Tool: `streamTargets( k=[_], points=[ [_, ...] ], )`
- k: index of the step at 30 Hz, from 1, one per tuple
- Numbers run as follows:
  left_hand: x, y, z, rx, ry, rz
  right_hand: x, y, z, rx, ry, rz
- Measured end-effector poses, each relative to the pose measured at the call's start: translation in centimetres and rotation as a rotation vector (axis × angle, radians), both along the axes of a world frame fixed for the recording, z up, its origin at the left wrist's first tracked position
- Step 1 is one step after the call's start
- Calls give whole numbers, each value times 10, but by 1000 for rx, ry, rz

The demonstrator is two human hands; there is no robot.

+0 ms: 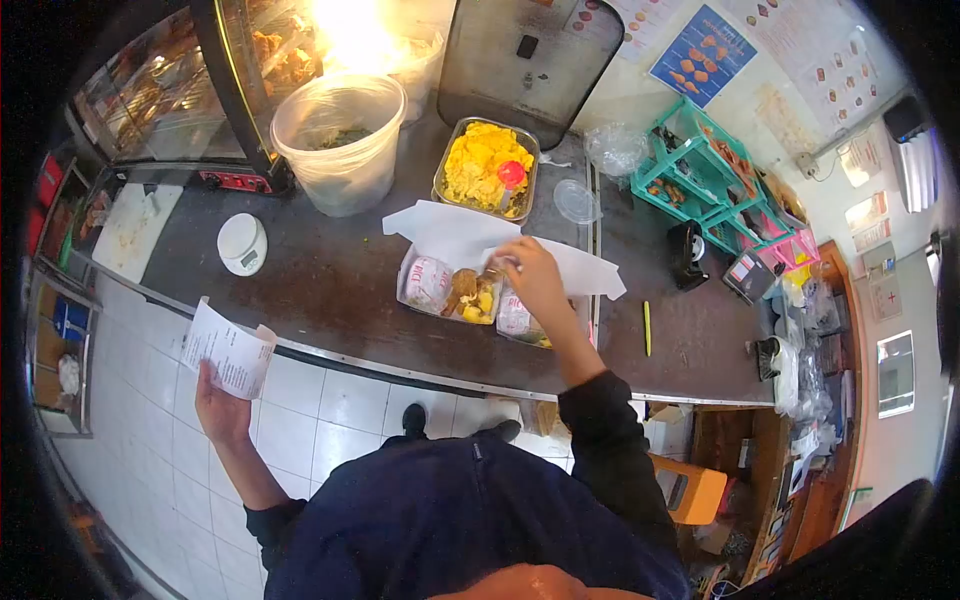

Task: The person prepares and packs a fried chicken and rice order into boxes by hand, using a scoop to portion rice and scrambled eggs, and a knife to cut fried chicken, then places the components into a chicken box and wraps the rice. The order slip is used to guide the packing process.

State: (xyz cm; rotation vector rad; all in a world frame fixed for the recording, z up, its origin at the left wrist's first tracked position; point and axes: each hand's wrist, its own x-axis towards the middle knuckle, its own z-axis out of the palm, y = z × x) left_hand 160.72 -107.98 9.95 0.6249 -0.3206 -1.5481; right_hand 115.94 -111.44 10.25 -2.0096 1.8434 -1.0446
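Observation:
My left hand (pixel 222 412) holds a printed paper slip (pixel 228 350) at the left, in front of the counter edge. Two open white boxes stand side by side on the dark counter. In the left box (pixel 410 290) lie a wrapped rice pack (pixel 430 280), brown pieces of food (pixel 463 292) and yellow bits. The right box (pixel 590 325) also contains a wrapped pack (pixel 515 315); my forearm hides part of it. My right hand (pixel 525 268) is above the place where the boxes meet, its fingers bent together; what they hold, if anything, is too small to make out.
Behind the boxes stands a metal tray (pixel 527 200) of yellow food with a red-handled scoop (pixel 511 174). A plastic-lined bucket (pixel 345 165) and a white scale (pixel 242 244) are at the left. Teal racks (pixel 690 165), a tape dispenser (pixel 687 255) and a yellow-green stick (pixel 647 328) are at the right.

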Motion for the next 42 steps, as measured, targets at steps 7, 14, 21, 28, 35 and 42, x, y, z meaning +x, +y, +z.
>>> streamTargets(
  k=[7, 14, 21, 28, 35, 42],
  points=[
    [4, 4, -16, 40, 24, -31, 36, -40, -26, 212, 354, 68],
    [-67, -11, -26, 2, -84, -275, -3, 60, -34, 251, -167, 54],
    [-249, 7, -28, 53, -209, -870, -105, 203, -66, 280, -399, -581],
    [-428, 62, 21, -197, -22, -1434, -264, 230, -147, 217, 171, -975],
    [-624, 72, -148, -618, -1137, -900, -330, 210, -174, 548, 219, -955],
    [-646, 85, -160, -985, -1602, -514, -360, 253, -161, -139, -963, -832]
  ],
)
